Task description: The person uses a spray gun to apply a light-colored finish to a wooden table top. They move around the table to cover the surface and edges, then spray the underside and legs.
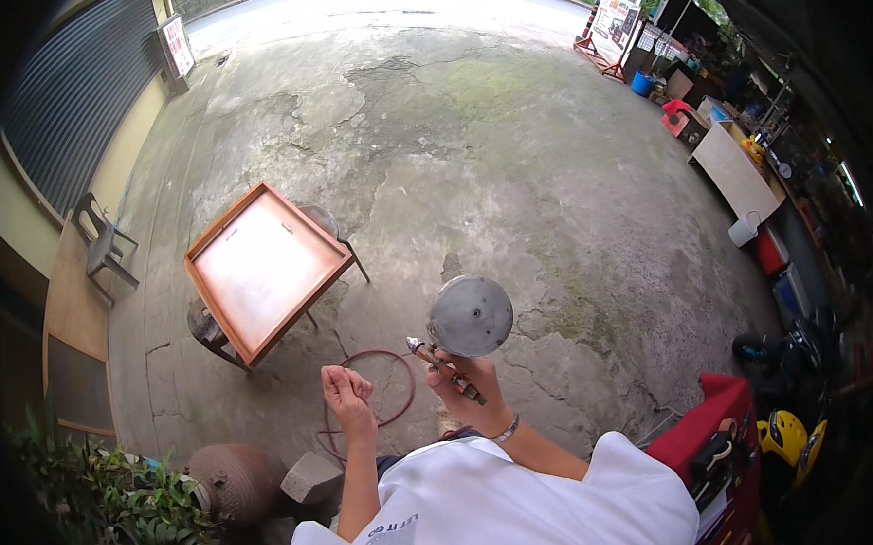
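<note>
My right hand (473,393) is closed round the grip of a spray gun (444,372). A round grey cup (471,316) sits on top of the gun, and its nozzle end points to the left. My left hand (347,393) is raised beside it with the fingers curled in, and nothing shows between them. Farther ahead and to the left stands a shallow square wooden tray (339,261) with a reddish-brown raised rim and a pale, shiny inside. It rests on dark stools (205,326) that are partly hidden under it.
A red hose (410,391) loops on the cracked concrete floor (405,225) below my hands. By my left are a clay pot (239,481), a concrete block (311,479) and plants (125,510). A grey plastic chair (106,246) stands by the left wall. Clutter lines the right side.
</note>
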The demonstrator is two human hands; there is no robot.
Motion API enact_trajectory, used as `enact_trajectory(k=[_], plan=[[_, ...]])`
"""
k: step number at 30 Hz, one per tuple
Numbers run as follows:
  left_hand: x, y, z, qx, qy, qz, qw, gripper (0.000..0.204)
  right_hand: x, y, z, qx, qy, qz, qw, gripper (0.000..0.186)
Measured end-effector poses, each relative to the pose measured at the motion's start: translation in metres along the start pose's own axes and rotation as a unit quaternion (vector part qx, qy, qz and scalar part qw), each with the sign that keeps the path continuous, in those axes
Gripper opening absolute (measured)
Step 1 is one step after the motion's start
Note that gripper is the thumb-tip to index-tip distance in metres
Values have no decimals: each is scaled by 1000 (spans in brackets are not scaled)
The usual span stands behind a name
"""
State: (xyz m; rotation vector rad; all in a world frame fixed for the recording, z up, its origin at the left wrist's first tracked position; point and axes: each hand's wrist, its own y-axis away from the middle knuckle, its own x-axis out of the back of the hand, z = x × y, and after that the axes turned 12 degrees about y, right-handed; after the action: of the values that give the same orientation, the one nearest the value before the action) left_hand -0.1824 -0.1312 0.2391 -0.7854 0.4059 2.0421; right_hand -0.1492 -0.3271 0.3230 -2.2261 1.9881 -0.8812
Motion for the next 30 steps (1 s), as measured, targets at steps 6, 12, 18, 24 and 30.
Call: enact_trajectory(k=[6,12,18,24,30], plan=[[71,-9,34,-22,-65,-72,995,42,-63,5,-24,29,49,24,998,31],[117,1,34,138,-33,-99,985,45,-140,2,-79,-58,-42,-9,997,38],[143,27,12,312,-92,-126,937,33,-189,-13,-91,53,-11,55,997,41],[204,27,-32,420,-60,-189,886,31,-179,-54,-87,-3,7,45,999,42],[270,-2,-18,282,-379,-89,877,47,-149,-108,-32,44,109,69,991,34]])
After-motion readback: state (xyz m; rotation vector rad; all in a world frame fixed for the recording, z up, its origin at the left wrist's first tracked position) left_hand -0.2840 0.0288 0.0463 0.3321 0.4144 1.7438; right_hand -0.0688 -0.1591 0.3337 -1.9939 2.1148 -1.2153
